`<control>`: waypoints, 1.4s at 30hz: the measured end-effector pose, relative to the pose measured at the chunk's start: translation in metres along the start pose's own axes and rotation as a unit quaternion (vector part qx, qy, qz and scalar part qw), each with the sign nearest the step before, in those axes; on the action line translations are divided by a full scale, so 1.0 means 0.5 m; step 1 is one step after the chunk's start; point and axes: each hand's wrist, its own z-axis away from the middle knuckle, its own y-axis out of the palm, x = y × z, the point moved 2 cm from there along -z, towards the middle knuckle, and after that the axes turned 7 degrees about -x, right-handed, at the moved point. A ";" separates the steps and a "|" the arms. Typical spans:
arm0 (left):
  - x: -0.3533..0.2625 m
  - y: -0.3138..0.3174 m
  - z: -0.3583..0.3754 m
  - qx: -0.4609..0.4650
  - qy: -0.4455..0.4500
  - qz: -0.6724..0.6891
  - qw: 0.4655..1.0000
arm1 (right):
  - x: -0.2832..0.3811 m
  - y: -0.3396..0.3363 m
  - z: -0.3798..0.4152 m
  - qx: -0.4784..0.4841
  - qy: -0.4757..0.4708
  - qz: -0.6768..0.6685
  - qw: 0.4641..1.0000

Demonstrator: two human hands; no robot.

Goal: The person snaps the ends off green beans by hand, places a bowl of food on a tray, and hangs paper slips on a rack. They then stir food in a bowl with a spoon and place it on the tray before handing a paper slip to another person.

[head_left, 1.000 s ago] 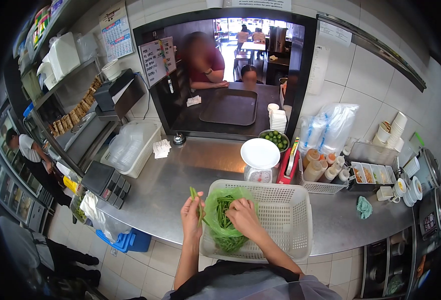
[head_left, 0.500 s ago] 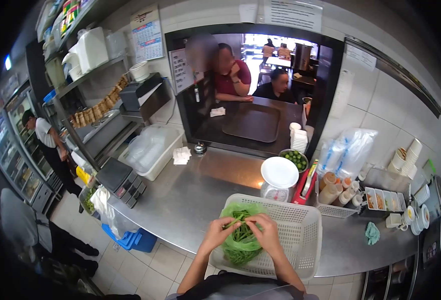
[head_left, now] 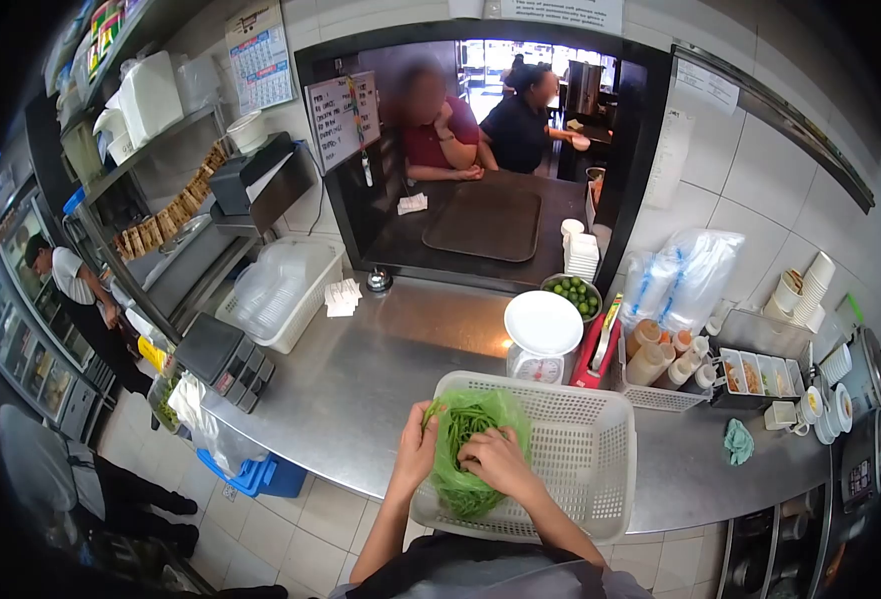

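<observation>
A thin light-green plastic bag (head_left: 515, 414) full of long, thin green beans (head_left: 470, 424) stands open in the left part of a white perforated basket (head_left: 615, 449). At the bag's left edge, my left hand (head_left: 418, 446) is closed, with a short bit of green bean at its fingertips. My right hand (head_left: 495, 461) reaches into the mouth of the bag, fingers curled down onto the beans; its fingertips are partly hidden among them.
Behind the basket stand a white scale (head_left: 540, 334), a bowl of green limes (head_left: 572, 295) and a red dispenser (head_left: 597, 344). Sauce bottles (head_left: 660, 354) are to the right. Two people are beyond the serving window tray (head_left: 482, 222); others stand at left.
My hands have parted: the left moved to the bag's left edge, the right went down into the beans. Beyond the window, the person in dark clothes is now more upright with an arm out.
</observation>
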 end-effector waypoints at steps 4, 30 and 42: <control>-0.031 -0.001 0.009 0.026 -0.061 -0.123 0.990 | 0.003 -0.006 0.005 -0.009 -0.007 -0.008 1.000; -0.059 -0.014 0.017 0.128 0.007 -0.153 0.980 | -0.033 -0.032 0.005 -0.164 0.013 -0.195 0.967; -0.058 -0.070 0.010 0.124 0.016 -0.222 0.967 | -0.047 -0.018 0.013 -0.136 0.012 -0.180 0.974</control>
